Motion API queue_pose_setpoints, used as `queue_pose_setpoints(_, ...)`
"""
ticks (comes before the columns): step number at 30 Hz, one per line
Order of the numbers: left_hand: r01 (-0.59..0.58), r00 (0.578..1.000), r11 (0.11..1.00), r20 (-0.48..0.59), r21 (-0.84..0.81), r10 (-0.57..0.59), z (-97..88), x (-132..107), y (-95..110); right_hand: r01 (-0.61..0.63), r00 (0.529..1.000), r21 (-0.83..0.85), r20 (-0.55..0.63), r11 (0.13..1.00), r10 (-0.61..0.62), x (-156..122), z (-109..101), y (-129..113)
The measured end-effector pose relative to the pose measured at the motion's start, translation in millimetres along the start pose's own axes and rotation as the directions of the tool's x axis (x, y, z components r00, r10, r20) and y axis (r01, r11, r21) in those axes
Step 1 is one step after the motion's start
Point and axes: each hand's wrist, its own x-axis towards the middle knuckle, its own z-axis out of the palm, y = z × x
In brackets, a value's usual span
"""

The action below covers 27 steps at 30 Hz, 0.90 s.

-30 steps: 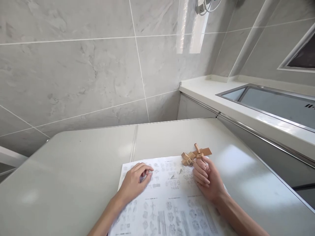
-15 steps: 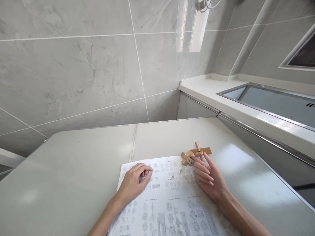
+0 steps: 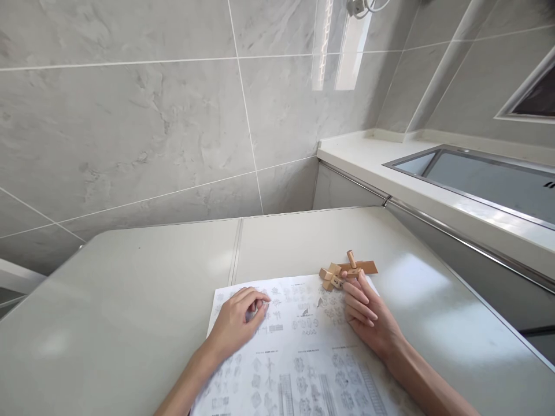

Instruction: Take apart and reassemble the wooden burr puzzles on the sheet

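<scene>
Block: small, brown, wooden; lay near the sheet's far right corner, between the thumb and index fingertip of the right hand. Those two fingers gripped it, parted only to its width; the others were curled toward the palm.
Peg: wooden; stood tilted just beyond the block.
Bar: flat, brown; lay just behind.
Cluster: paler crossed wood, dark marks; sat left of the block.
Left hand: rested on the sheet, fingers loosely bent, thumb apart.
Sheet: white, printed; lay on the table.
</scene>
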Motion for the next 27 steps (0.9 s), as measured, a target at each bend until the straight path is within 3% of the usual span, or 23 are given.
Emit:
queue_pose_setpoints(5, -0.002, 1.0, 1.0, 0.004, -0.002, 0.002, -0.1, -0.5, -0.8, 0.067, 0.995, -0.265, -0.054, 0.962, -0.084, -4.4, 11.3, 4.4)
queue_pose_setpoints(10, -0.011, 1.0, 1.0, 0.003, 0.0, 0.011, 0.3, -1.1, -1.6, 0.093, 0.993, -0.533, -0.013, 0.841, -0.118, -11.8, 18.6, 11.8)
queue_pose_setpoints(15, -0.013, 1.0, 1.0, 0.015, -0.019, 0.013, -1.0, -2.1, -0.5, 0.189, 0.982, -0.815, 0.152, 0.548, -0.114, -20.4, 20.1, 22.4)
queue_pose_setpoints(20, 0.051, 0.998, 0.993, 0.03, -0.105, -0.048, -1.1, -7.1, 12.2, 0.252, 0.956, -0.928, 0.283, 0.276, 0.077, -26.5, 18.3, 34.0)
queue_pose_setpoints(24, 0.074, 0.994, 0.937, 0.106, -0.343, -0.04, 6.4, -17.6, 31.4, 0.371, 0.922, -0.927, 0.374, 0.047, 0.103, -30.2, 19.9, 40.6)
queue_pose_setpoints(27, 0.139, 0.98, 0.83, 0.197, -0.541, -0.036, 17.7, -27.8, 43.4, 0.455, 0.886, -0.889, 0.447, -0.046, 0.127, -33.6, 22.9, 45.3)
